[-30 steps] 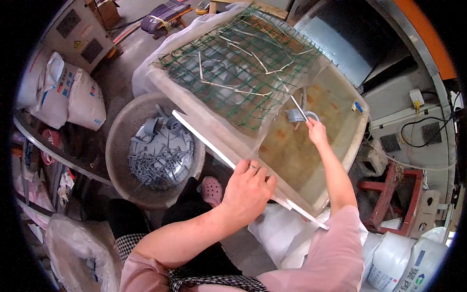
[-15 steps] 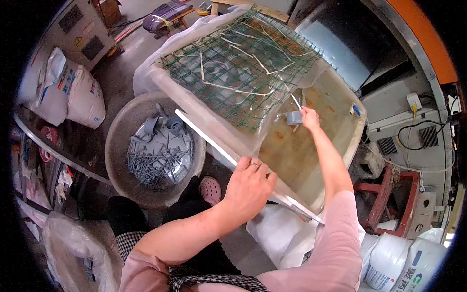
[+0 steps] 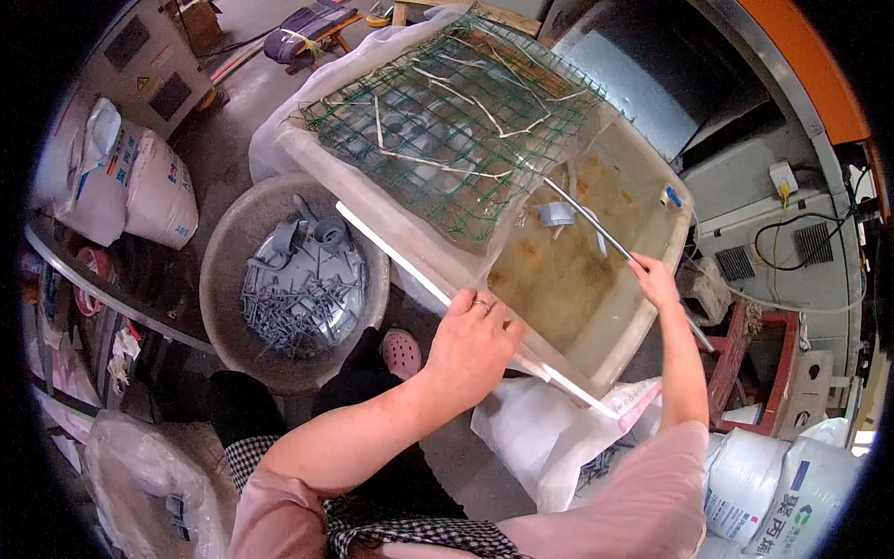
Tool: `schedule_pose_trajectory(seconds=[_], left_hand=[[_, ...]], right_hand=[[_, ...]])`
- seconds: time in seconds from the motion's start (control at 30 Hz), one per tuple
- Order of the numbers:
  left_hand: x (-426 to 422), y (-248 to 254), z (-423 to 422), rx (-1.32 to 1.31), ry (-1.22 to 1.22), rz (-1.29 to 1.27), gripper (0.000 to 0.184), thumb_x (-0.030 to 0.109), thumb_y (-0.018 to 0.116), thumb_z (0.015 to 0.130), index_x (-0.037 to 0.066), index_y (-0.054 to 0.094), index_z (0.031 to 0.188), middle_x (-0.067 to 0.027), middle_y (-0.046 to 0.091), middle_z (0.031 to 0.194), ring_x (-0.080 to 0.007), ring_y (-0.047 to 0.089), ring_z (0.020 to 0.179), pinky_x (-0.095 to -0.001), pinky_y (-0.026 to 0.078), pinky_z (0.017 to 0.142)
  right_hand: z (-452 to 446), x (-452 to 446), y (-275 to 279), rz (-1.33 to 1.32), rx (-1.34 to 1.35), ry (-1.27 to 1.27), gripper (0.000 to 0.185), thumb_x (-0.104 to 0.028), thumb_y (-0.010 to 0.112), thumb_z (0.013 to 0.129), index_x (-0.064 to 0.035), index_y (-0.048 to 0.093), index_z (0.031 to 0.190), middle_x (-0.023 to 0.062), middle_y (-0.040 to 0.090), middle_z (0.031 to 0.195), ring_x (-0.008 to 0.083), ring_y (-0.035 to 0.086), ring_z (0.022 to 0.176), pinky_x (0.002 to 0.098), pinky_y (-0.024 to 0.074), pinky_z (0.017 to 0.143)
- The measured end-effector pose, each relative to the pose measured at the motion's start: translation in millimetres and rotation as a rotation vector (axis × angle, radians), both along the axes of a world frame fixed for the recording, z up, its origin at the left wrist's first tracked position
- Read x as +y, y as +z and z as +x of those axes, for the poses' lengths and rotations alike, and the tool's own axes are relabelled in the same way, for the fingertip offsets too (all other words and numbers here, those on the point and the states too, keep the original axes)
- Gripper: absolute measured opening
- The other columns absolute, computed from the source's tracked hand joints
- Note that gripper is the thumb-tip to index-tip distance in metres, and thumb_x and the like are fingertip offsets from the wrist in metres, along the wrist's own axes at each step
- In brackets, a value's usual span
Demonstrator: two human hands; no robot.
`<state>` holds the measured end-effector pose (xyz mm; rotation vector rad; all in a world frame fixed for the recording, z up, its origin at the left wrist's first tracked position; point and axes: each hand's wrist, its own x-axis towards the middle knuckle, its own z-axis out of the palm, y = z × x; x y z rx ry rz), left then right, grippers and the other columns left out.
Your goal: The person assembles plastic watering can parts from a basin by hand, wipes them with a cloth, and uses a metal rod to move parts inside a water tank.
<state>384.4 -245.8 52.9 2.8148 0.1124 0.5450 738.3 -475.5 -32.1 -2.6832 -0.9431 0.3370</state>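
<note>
My right hand is closed round a long thin metal rod, whose far end reaches over the water tub towards the green mesh. Near the rod, a grey ring-shaped part lies in the cloudy water. My left hand has its fingers curled over a white strip along the tub's near edge. The mesh, with pale strips on it, covers the tub's left part, where grey shapes show beneath.
A round basin of small grey parts stands left of the tub. White sacks stand at the left, more sacks at the lower right. A red metal frame is on the right, and an open white bag sits below the tub.
My right hand has moved right and towards me along with the rod, uncovering the grey ring-shaped part. My left hand stays on the white strip at the tub's edge.
</note>
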Motion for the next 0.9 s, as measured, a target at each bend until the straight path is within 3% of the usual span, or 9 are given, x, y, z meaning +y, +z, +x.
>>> schedule_pose_trajectory(seconds=[0.07, 0.17, 0.23, 0.37, 0.7, 0.9], left_hand=[[1.0, 0.5, -1.6, 0.021, 0.005, 0.016, 0.011, 0.012, 0.059, 0.066, 0.008, 0.059, 0.076, -0.0077, 0.053, 0.074, -0.0254, 0.055, 0.084, -0.0373, 0.038, 0.086], [2.1, 3.3, -2.8, 0.038, -0.014, 0.002, 0.011, 0.011, 0.059, 0.065, 0.008, 0.059, 0.075, -0.0081, 0.054, 0.074, -0.0257, 0.055, 0.084, -0.0377, 0.038, 0.086], [0.8, 1.8, -2.7, 0.031, -0.013, 0.003, 0.01, 0.011, 0.06, 0.065, 0.008, 0.059, 0.075, -0.0082, 0.054, 0.074, -0.0258, 0.055, 0.084, -0.038, 0.038, 0.086], [-0.5, -0.6, -0.3, 0.008, -0.001, 0.014, 0.01, 0.01, 0.06, 0.064, 0.007, 0.059, 0.074, -0.0084, 0.054, 0.073, -0.0263, 0.056, 0.083, -0.0385, 0.038, 0.085], [1.5, 0.2, 2.7, 0.019, 0.004, 0.011, 0.009, 0.009, 0.058, 0.065, 0.007, 0.059, 0.074, -0.009, 0.054, 0.074, -0.027, 0.055, 0.085, -0.0375, 0.038, 0.085], [-0.4, -1.8, 4.5, 0.019, 0.016, 0.024, 0.011, 0.009, 0.059, 0.064, 0.008, 0.06, 0.075, -0.0083, 0.054, 0.074, -0.0257, 0.054, 0.084, -0.037, 0.037, 0.082]], right_hand=[[-16.9, -28.3, 36.2, -0.123, -0.08, -0.062, 0.036, -0.036, 0.06, 0.086, -0.0094, 0.065, 0.109, 0.0199, 0.064, 0.1, 0.0349, 0.061, 0.095, 0.0383, 0.0479, 0.083], [-36.7, -57.8, 79.4, -0.175, 0.001, -0.121, 0.035, -0.034, 0.06, 0.085, -0.0074, 0.065, 0.107, 0.0194, 0.065, 0.098, 0.0334, 0.063, 0.094, 0.0371, 0.0483, 0.082], [-37.6, -78.8, 81.2, -0.159, 0.047, -0.101, 0.034, -0.032, 0.061, 0.085, -0.0075, 0.065, 0.108, 0.0196, 0.065, 0.098, 0.0322, 0.063, 0.093, 0.0364, 0.0482, 0.081], [-37.1, -73.8, 48.1, -0.066, 0.14, -0.029, 0.031, -0.029, 0.062, 0.085, -0.0081, 0.065, 0.109, 0.0196, 0.065, 0.098, 0.0288, 0.065, 0.09, 0.0348, 0.0479, 0.081], [-57.3, 62.1, -42.9, 0.13, 0.224, -0.016, 0.033, -0.031, 0.061, 0.086, -0.0085, 0.065, 0.109, 0.0176, 0.066, 0.096, 0.0282, 0.065, 0.089, 0.0355, 0.0481, 0.079], [-57.6, 50.6, -23.7, 0.123, 0.232, 0.0, 0.032, -0.031, 0.061, 0.086, -0.0076, 0.065, 0.109, 0.0177, 0.066, 0.096, 0.0291, 0.064, 0.09, 0.0352, 0.048, 0.078]])
